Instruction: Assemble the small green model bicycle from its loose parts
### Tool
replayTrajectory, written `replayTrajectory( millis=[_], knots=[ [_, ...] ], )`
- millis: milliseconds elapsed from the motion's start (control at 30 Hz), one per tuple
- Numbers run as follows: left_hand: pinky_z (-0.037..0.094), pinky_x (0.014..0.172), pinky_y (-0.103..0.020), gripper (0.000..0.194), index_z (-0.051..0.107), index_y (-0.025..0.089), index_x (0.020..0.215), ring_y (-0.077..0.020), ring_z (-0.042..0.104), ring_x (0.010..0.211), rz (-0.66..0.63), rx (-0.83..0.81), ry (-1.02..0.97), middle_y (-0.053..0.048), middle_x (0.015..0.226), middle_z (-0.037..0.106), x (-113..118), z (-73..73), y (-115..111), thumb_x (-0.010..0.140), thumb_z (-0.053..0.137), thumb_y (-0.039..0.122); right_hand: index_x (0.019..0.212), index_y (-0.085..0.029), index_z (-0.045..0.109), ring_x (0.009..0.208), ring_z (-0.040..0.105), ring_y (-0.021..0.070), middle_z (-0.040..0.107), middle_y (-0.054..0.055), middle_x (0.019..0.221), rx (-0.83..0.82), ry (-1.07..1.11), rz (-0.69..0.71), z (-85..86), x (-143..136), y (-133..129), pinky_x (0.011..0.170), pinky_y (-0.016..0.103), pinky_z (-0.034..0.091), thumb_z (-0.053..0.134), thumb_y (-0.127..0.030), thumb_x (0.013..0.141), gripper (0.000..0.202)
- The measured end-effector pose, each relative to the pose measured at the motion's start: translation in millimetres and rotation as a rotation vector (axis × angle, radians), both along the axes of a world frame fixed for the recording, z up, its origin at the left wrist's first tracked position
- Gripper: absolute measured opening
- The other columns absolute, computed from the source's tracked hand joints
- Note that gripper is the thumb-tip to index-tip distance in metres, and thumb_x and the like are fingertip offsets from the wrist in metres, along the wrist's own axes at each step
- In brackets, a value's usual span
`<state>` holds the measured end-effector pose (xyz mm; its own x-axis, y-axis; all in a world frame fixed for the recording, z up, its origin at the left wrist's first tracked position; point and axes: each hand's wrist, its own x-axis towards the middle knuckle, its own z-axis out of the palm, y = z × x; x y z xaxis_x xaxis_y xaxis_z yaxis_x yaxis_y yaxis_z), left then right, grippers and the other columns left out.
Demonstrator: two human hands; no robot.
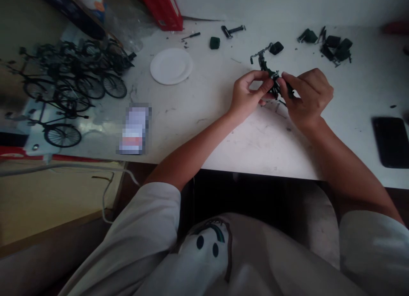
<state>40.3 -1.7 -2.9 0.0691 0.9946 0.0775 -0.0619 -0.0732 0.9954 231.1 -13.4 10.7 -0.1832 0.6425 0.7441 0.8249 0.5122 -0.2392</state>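
Note:
Between my two hands, over the right half of the white table, is a dark miniature bicycle (263,62) with its handlebar pointing away from me. Closed around its frame from the left is my left hand (247,91), thumb and fingers pinching. My right hand (308,96) pinches its near end from the right, with thumb and forefinger at a dark part that my fingers partly hide. Just beyond the handlebar lies a small dark green block-like piece (276,48). Which exact part each fingertip presses cannot be made out.
Several finished-looking miniature bicycles (64,134) crowd the left side. Near them are a white plate (171,66) and a blurred-out phone (134,130). Dark loose parts (337,49) lie at the back right, a black phone (391,142) at the right edge. A red box (162,10) stands behind.

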Motion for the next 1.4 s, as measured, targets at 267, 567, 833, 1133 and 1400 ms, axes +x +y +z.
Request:
replayTrajectory(
  millis=[267,567,833,1133,1400],
  knots=[
    [0.066,0.071,-0.02,0.024,0.076,0.022,0.125,-0.02,0.09,0.104,-0.011,0.04,0.024,-0.01,0.139,0.08,-1,1.2,-1,0.11,0.078,0.041,0.124,-0.047,0.087,0.089,0.07,0.0318,0.084,0.006,0.087,-0.095,-0.015,0.002,-1.1,5,3,0.09,0.056,0.055,0.058,-0.074,0.111,0.042],
    [0.063,0.07,-0.019,0.018,0.075,0.022,0.122,-0.0166,0.089,0.097,0.003,0.006,0.015,-0.009,0.137,0.08,-1,2.6,0,0.111,0.077,0.036,0.128,-0.036,0.086,0.094,0.076,0.0328,0.083,0.01,0.098,-0.032,0.117,0.139,-0.9,-7,-3,0.094,0.059,0.058,0.053,-0.071,0.115,0.05],
    [0.061,0.069,-0.017,0.022,0.076,0.022,0.119,-0.0136,0.087,0.089,0.089,0.013,0.023,-0.008,0.133,0.081,-2,-1.8,3,0.108,0.081,0.04,0.131,-0.039,0.086,0.096,0.072,0.0323,0.086,0.011,0.11,-0.187,0.261,0.064,-3.7,-24,-10,0.068,0.051,0.056,0.046,-0.071,0.117,0.053],
    [0.06,0.067,-0.017,0.029,0.076,0.023,0.122,-0.0166,0.089,0.094,0.085,0.0,0.031,-0.008,0.133,0.082,-4,-5.9,8,0.109,0.079,0.048,0.136,-0.037,0.084,0.102,0.072,0.0365,0.08,0.014,0.106,-0.171,0.131,0.077,-6.5,-17,-4,0.086,0.058,0.06,0.042,-0.067,0.119,0.054],
    [0.069,0.081,-0.023,0.03,0.076,0.02,0.116,-0.0255,0.087,0.117,0.06,0.019,0.023,-0.012,0.131,0.081,-6,4.5,6,0.106,0.081,0.048,0.135,-0.051,0.082,0.096,0.071,0.0345,0.082,0.007,0.093,-0.134,0.096,0.027,-7.6,-12,4,0.094,0.059,0.057,0.044,-0.066,0.117,0.045]
  ],
)
